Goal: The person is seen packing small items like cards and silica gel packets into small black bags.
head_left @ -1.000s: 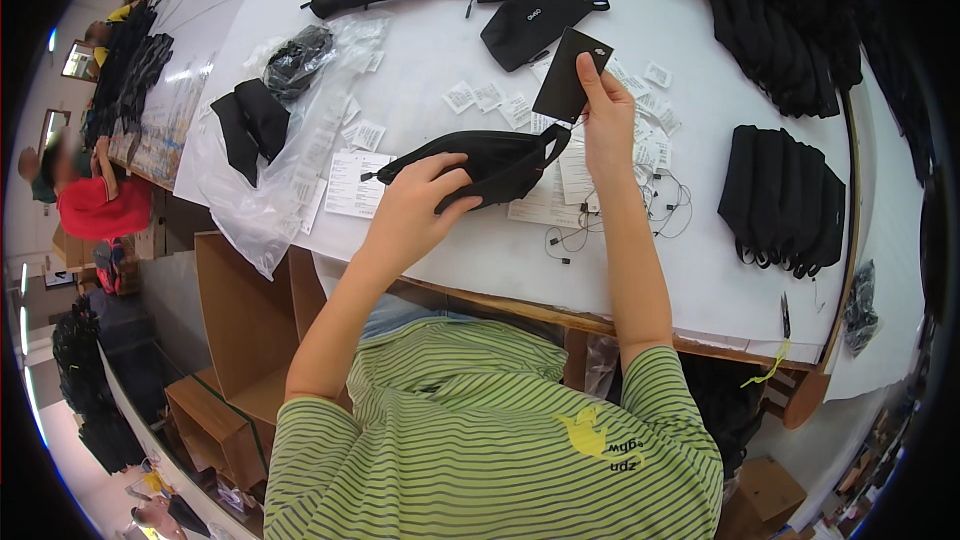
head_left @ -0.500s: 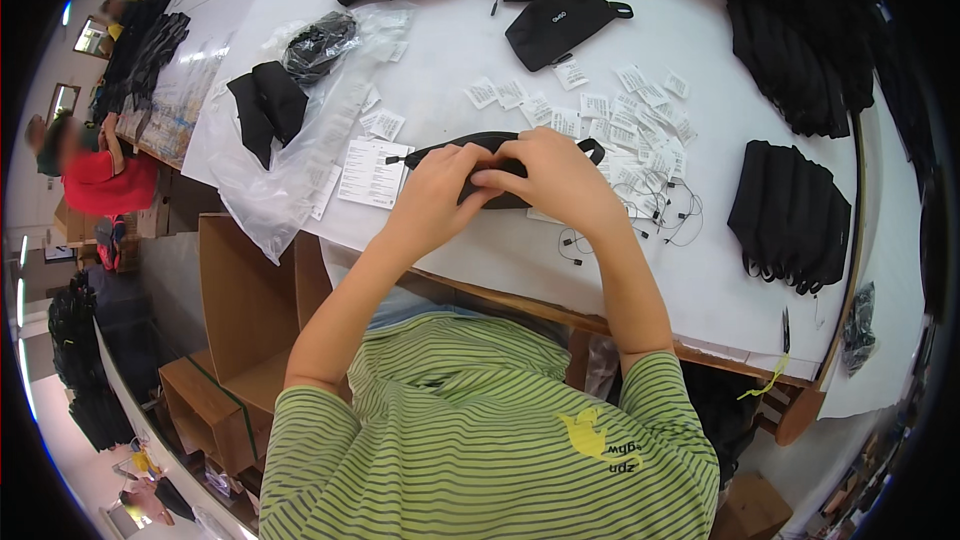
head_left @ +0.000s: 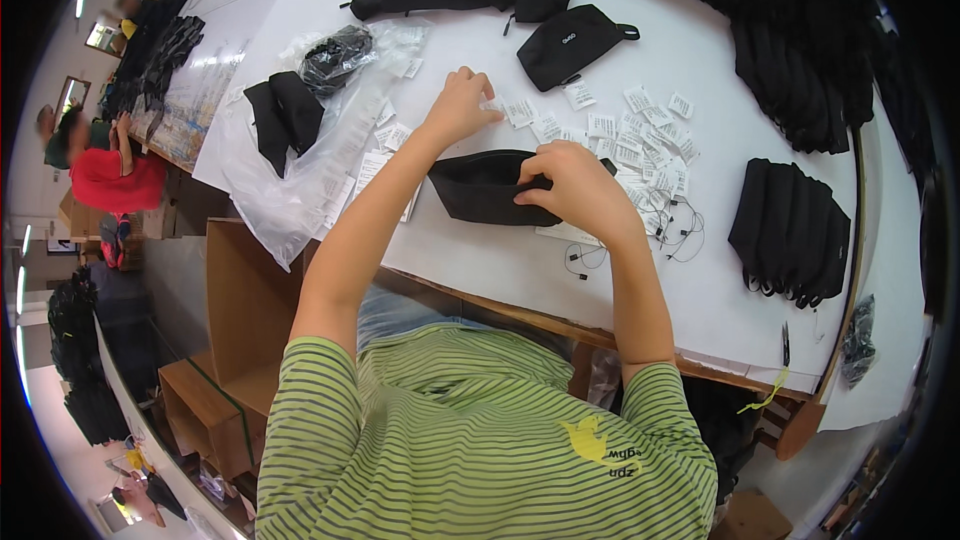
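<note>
A black zip pouch [head_left: 480, 202] lies on the white table in front of me, its mouth gaping toward me. My right hand [head_left: 568, 185] grips its rim at the right side, thumb and fingers closed on the fabric. Beyond the pouch, my left hand [head_left: 463, 108] is at the left end of a scatter of small white printed packets [head_left: 628, 145]. Its thumb and forefinger are apart, with one small white packet [head_left: 494, 107] between their tips. Partly under my left forearm lies a white printed card [head_left: 370, 168].
More black pouches [head_left: 572, 45] lie at the back, and a stack [head_left: 790, 230] stands at right. Thin black looped cords [head_left: 680, 230] lie beside the packets. Clear plastic bags [head_left: 262, 202] cover the left side. Thread snips [head_left: 786, 345] rest near the front right edge. Cardboard boxes [head_left: 240, 315] stand below left.
My left hand has let go of the pouch and moved away to the white packets. The pouch mouth now gapes wider, with my right hand still on its rim. The view has shifted slightly.
</note>
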Tool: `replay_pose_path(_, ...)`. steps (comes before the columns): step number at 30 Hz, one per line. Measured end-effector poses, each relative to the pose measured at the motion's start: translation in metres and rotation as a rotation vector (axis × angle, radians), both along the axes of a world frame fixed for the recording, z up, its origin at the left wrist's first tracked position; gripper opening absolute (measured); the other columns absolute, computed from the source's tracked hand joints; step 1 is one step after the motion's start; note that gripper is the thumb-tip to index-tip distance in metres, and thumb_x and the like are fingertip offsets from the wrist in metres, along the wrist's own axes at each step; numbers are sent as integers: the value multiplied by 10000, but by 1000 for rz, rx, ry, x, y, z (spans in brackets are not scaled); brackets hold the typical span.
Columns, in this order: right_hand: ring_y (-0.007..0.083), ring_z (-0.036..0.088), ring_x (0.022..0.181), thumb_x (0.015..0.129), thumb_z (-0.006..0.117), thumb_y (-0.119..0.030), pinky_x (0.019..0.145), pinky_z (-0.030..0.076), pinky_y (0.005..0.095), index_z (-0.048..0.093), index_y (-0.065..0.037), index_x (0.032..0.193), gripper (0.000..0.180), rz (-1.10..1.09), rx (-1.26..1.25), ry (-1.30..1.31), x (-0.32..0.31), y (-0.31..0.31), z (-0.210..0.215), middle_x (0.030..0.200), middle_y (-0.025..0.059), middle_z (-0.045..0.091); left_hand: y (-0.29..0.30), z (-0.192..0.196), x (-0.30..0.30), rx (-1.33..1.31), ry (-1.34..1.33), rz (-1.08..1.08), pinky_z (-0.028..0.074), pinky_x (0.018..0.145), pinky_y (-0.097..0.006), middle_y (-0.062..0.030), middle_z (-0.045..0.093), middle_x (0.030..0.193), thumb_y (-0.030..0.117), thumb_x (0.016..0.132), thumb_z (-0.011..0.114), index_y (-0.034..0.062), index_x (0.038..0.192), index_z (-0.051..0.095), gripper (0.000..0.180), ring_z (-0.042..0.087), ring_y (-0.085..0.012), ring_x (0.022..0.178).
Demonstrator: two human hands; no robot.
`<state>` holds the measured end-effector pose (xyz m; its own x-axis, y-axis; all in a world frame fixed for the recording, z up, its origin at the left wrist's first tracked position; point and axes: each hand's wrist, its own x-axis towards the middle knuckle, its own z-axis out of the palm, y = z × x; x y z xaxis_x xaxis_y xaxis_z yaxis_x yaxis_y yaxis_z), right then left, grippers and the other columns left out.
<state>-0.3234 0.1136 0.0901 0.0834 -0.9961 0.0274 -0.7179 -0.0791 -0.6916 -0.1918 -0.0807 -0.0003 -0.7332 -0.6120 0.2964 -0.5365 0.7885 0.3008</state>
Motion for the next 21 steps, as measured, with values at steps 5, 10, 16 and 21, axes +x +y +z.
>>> replay_pose_path(5,292,570,828,687,750,-123,751,463,385,673,-28,764,144,-49,-73,-8,-6,1,3,741,116,605,15,56,3,504,226,83,470,738,-290,-68,638,804,169,770,740,31,886,604,225,595,-177,766)
replay_pose_path(10,278,560,812,696,744,-132,747,463,378,677,-39,770,136,-97,-157,-3,-4,1,6,737,97,596,82,109,39,379,511,-64,447,791,-290,-32,640,830,158,793,721,50,920,629,191,590,-151,851)
replay_pose_path(16,198,518,636,696,767,-125,573,416,319,699,-40,810,158,-157,-264,-113,1,1,15,667,65,560,104,79,64,250,815,312,367,972,-348,-87,484,1266,203,869,672,63,1188,540,373,469,-207,1147)
replay_pose_path(21,121,494,558,710,778,-159,515,390,254,726,-28,855,202,-319,-206,-481,17,-1,19,680,60,624,127,54,57,1303,1380,147,366,1026,-356,-73,476,1310,159,883,661,77,1303,447,479,465,-208,1198)
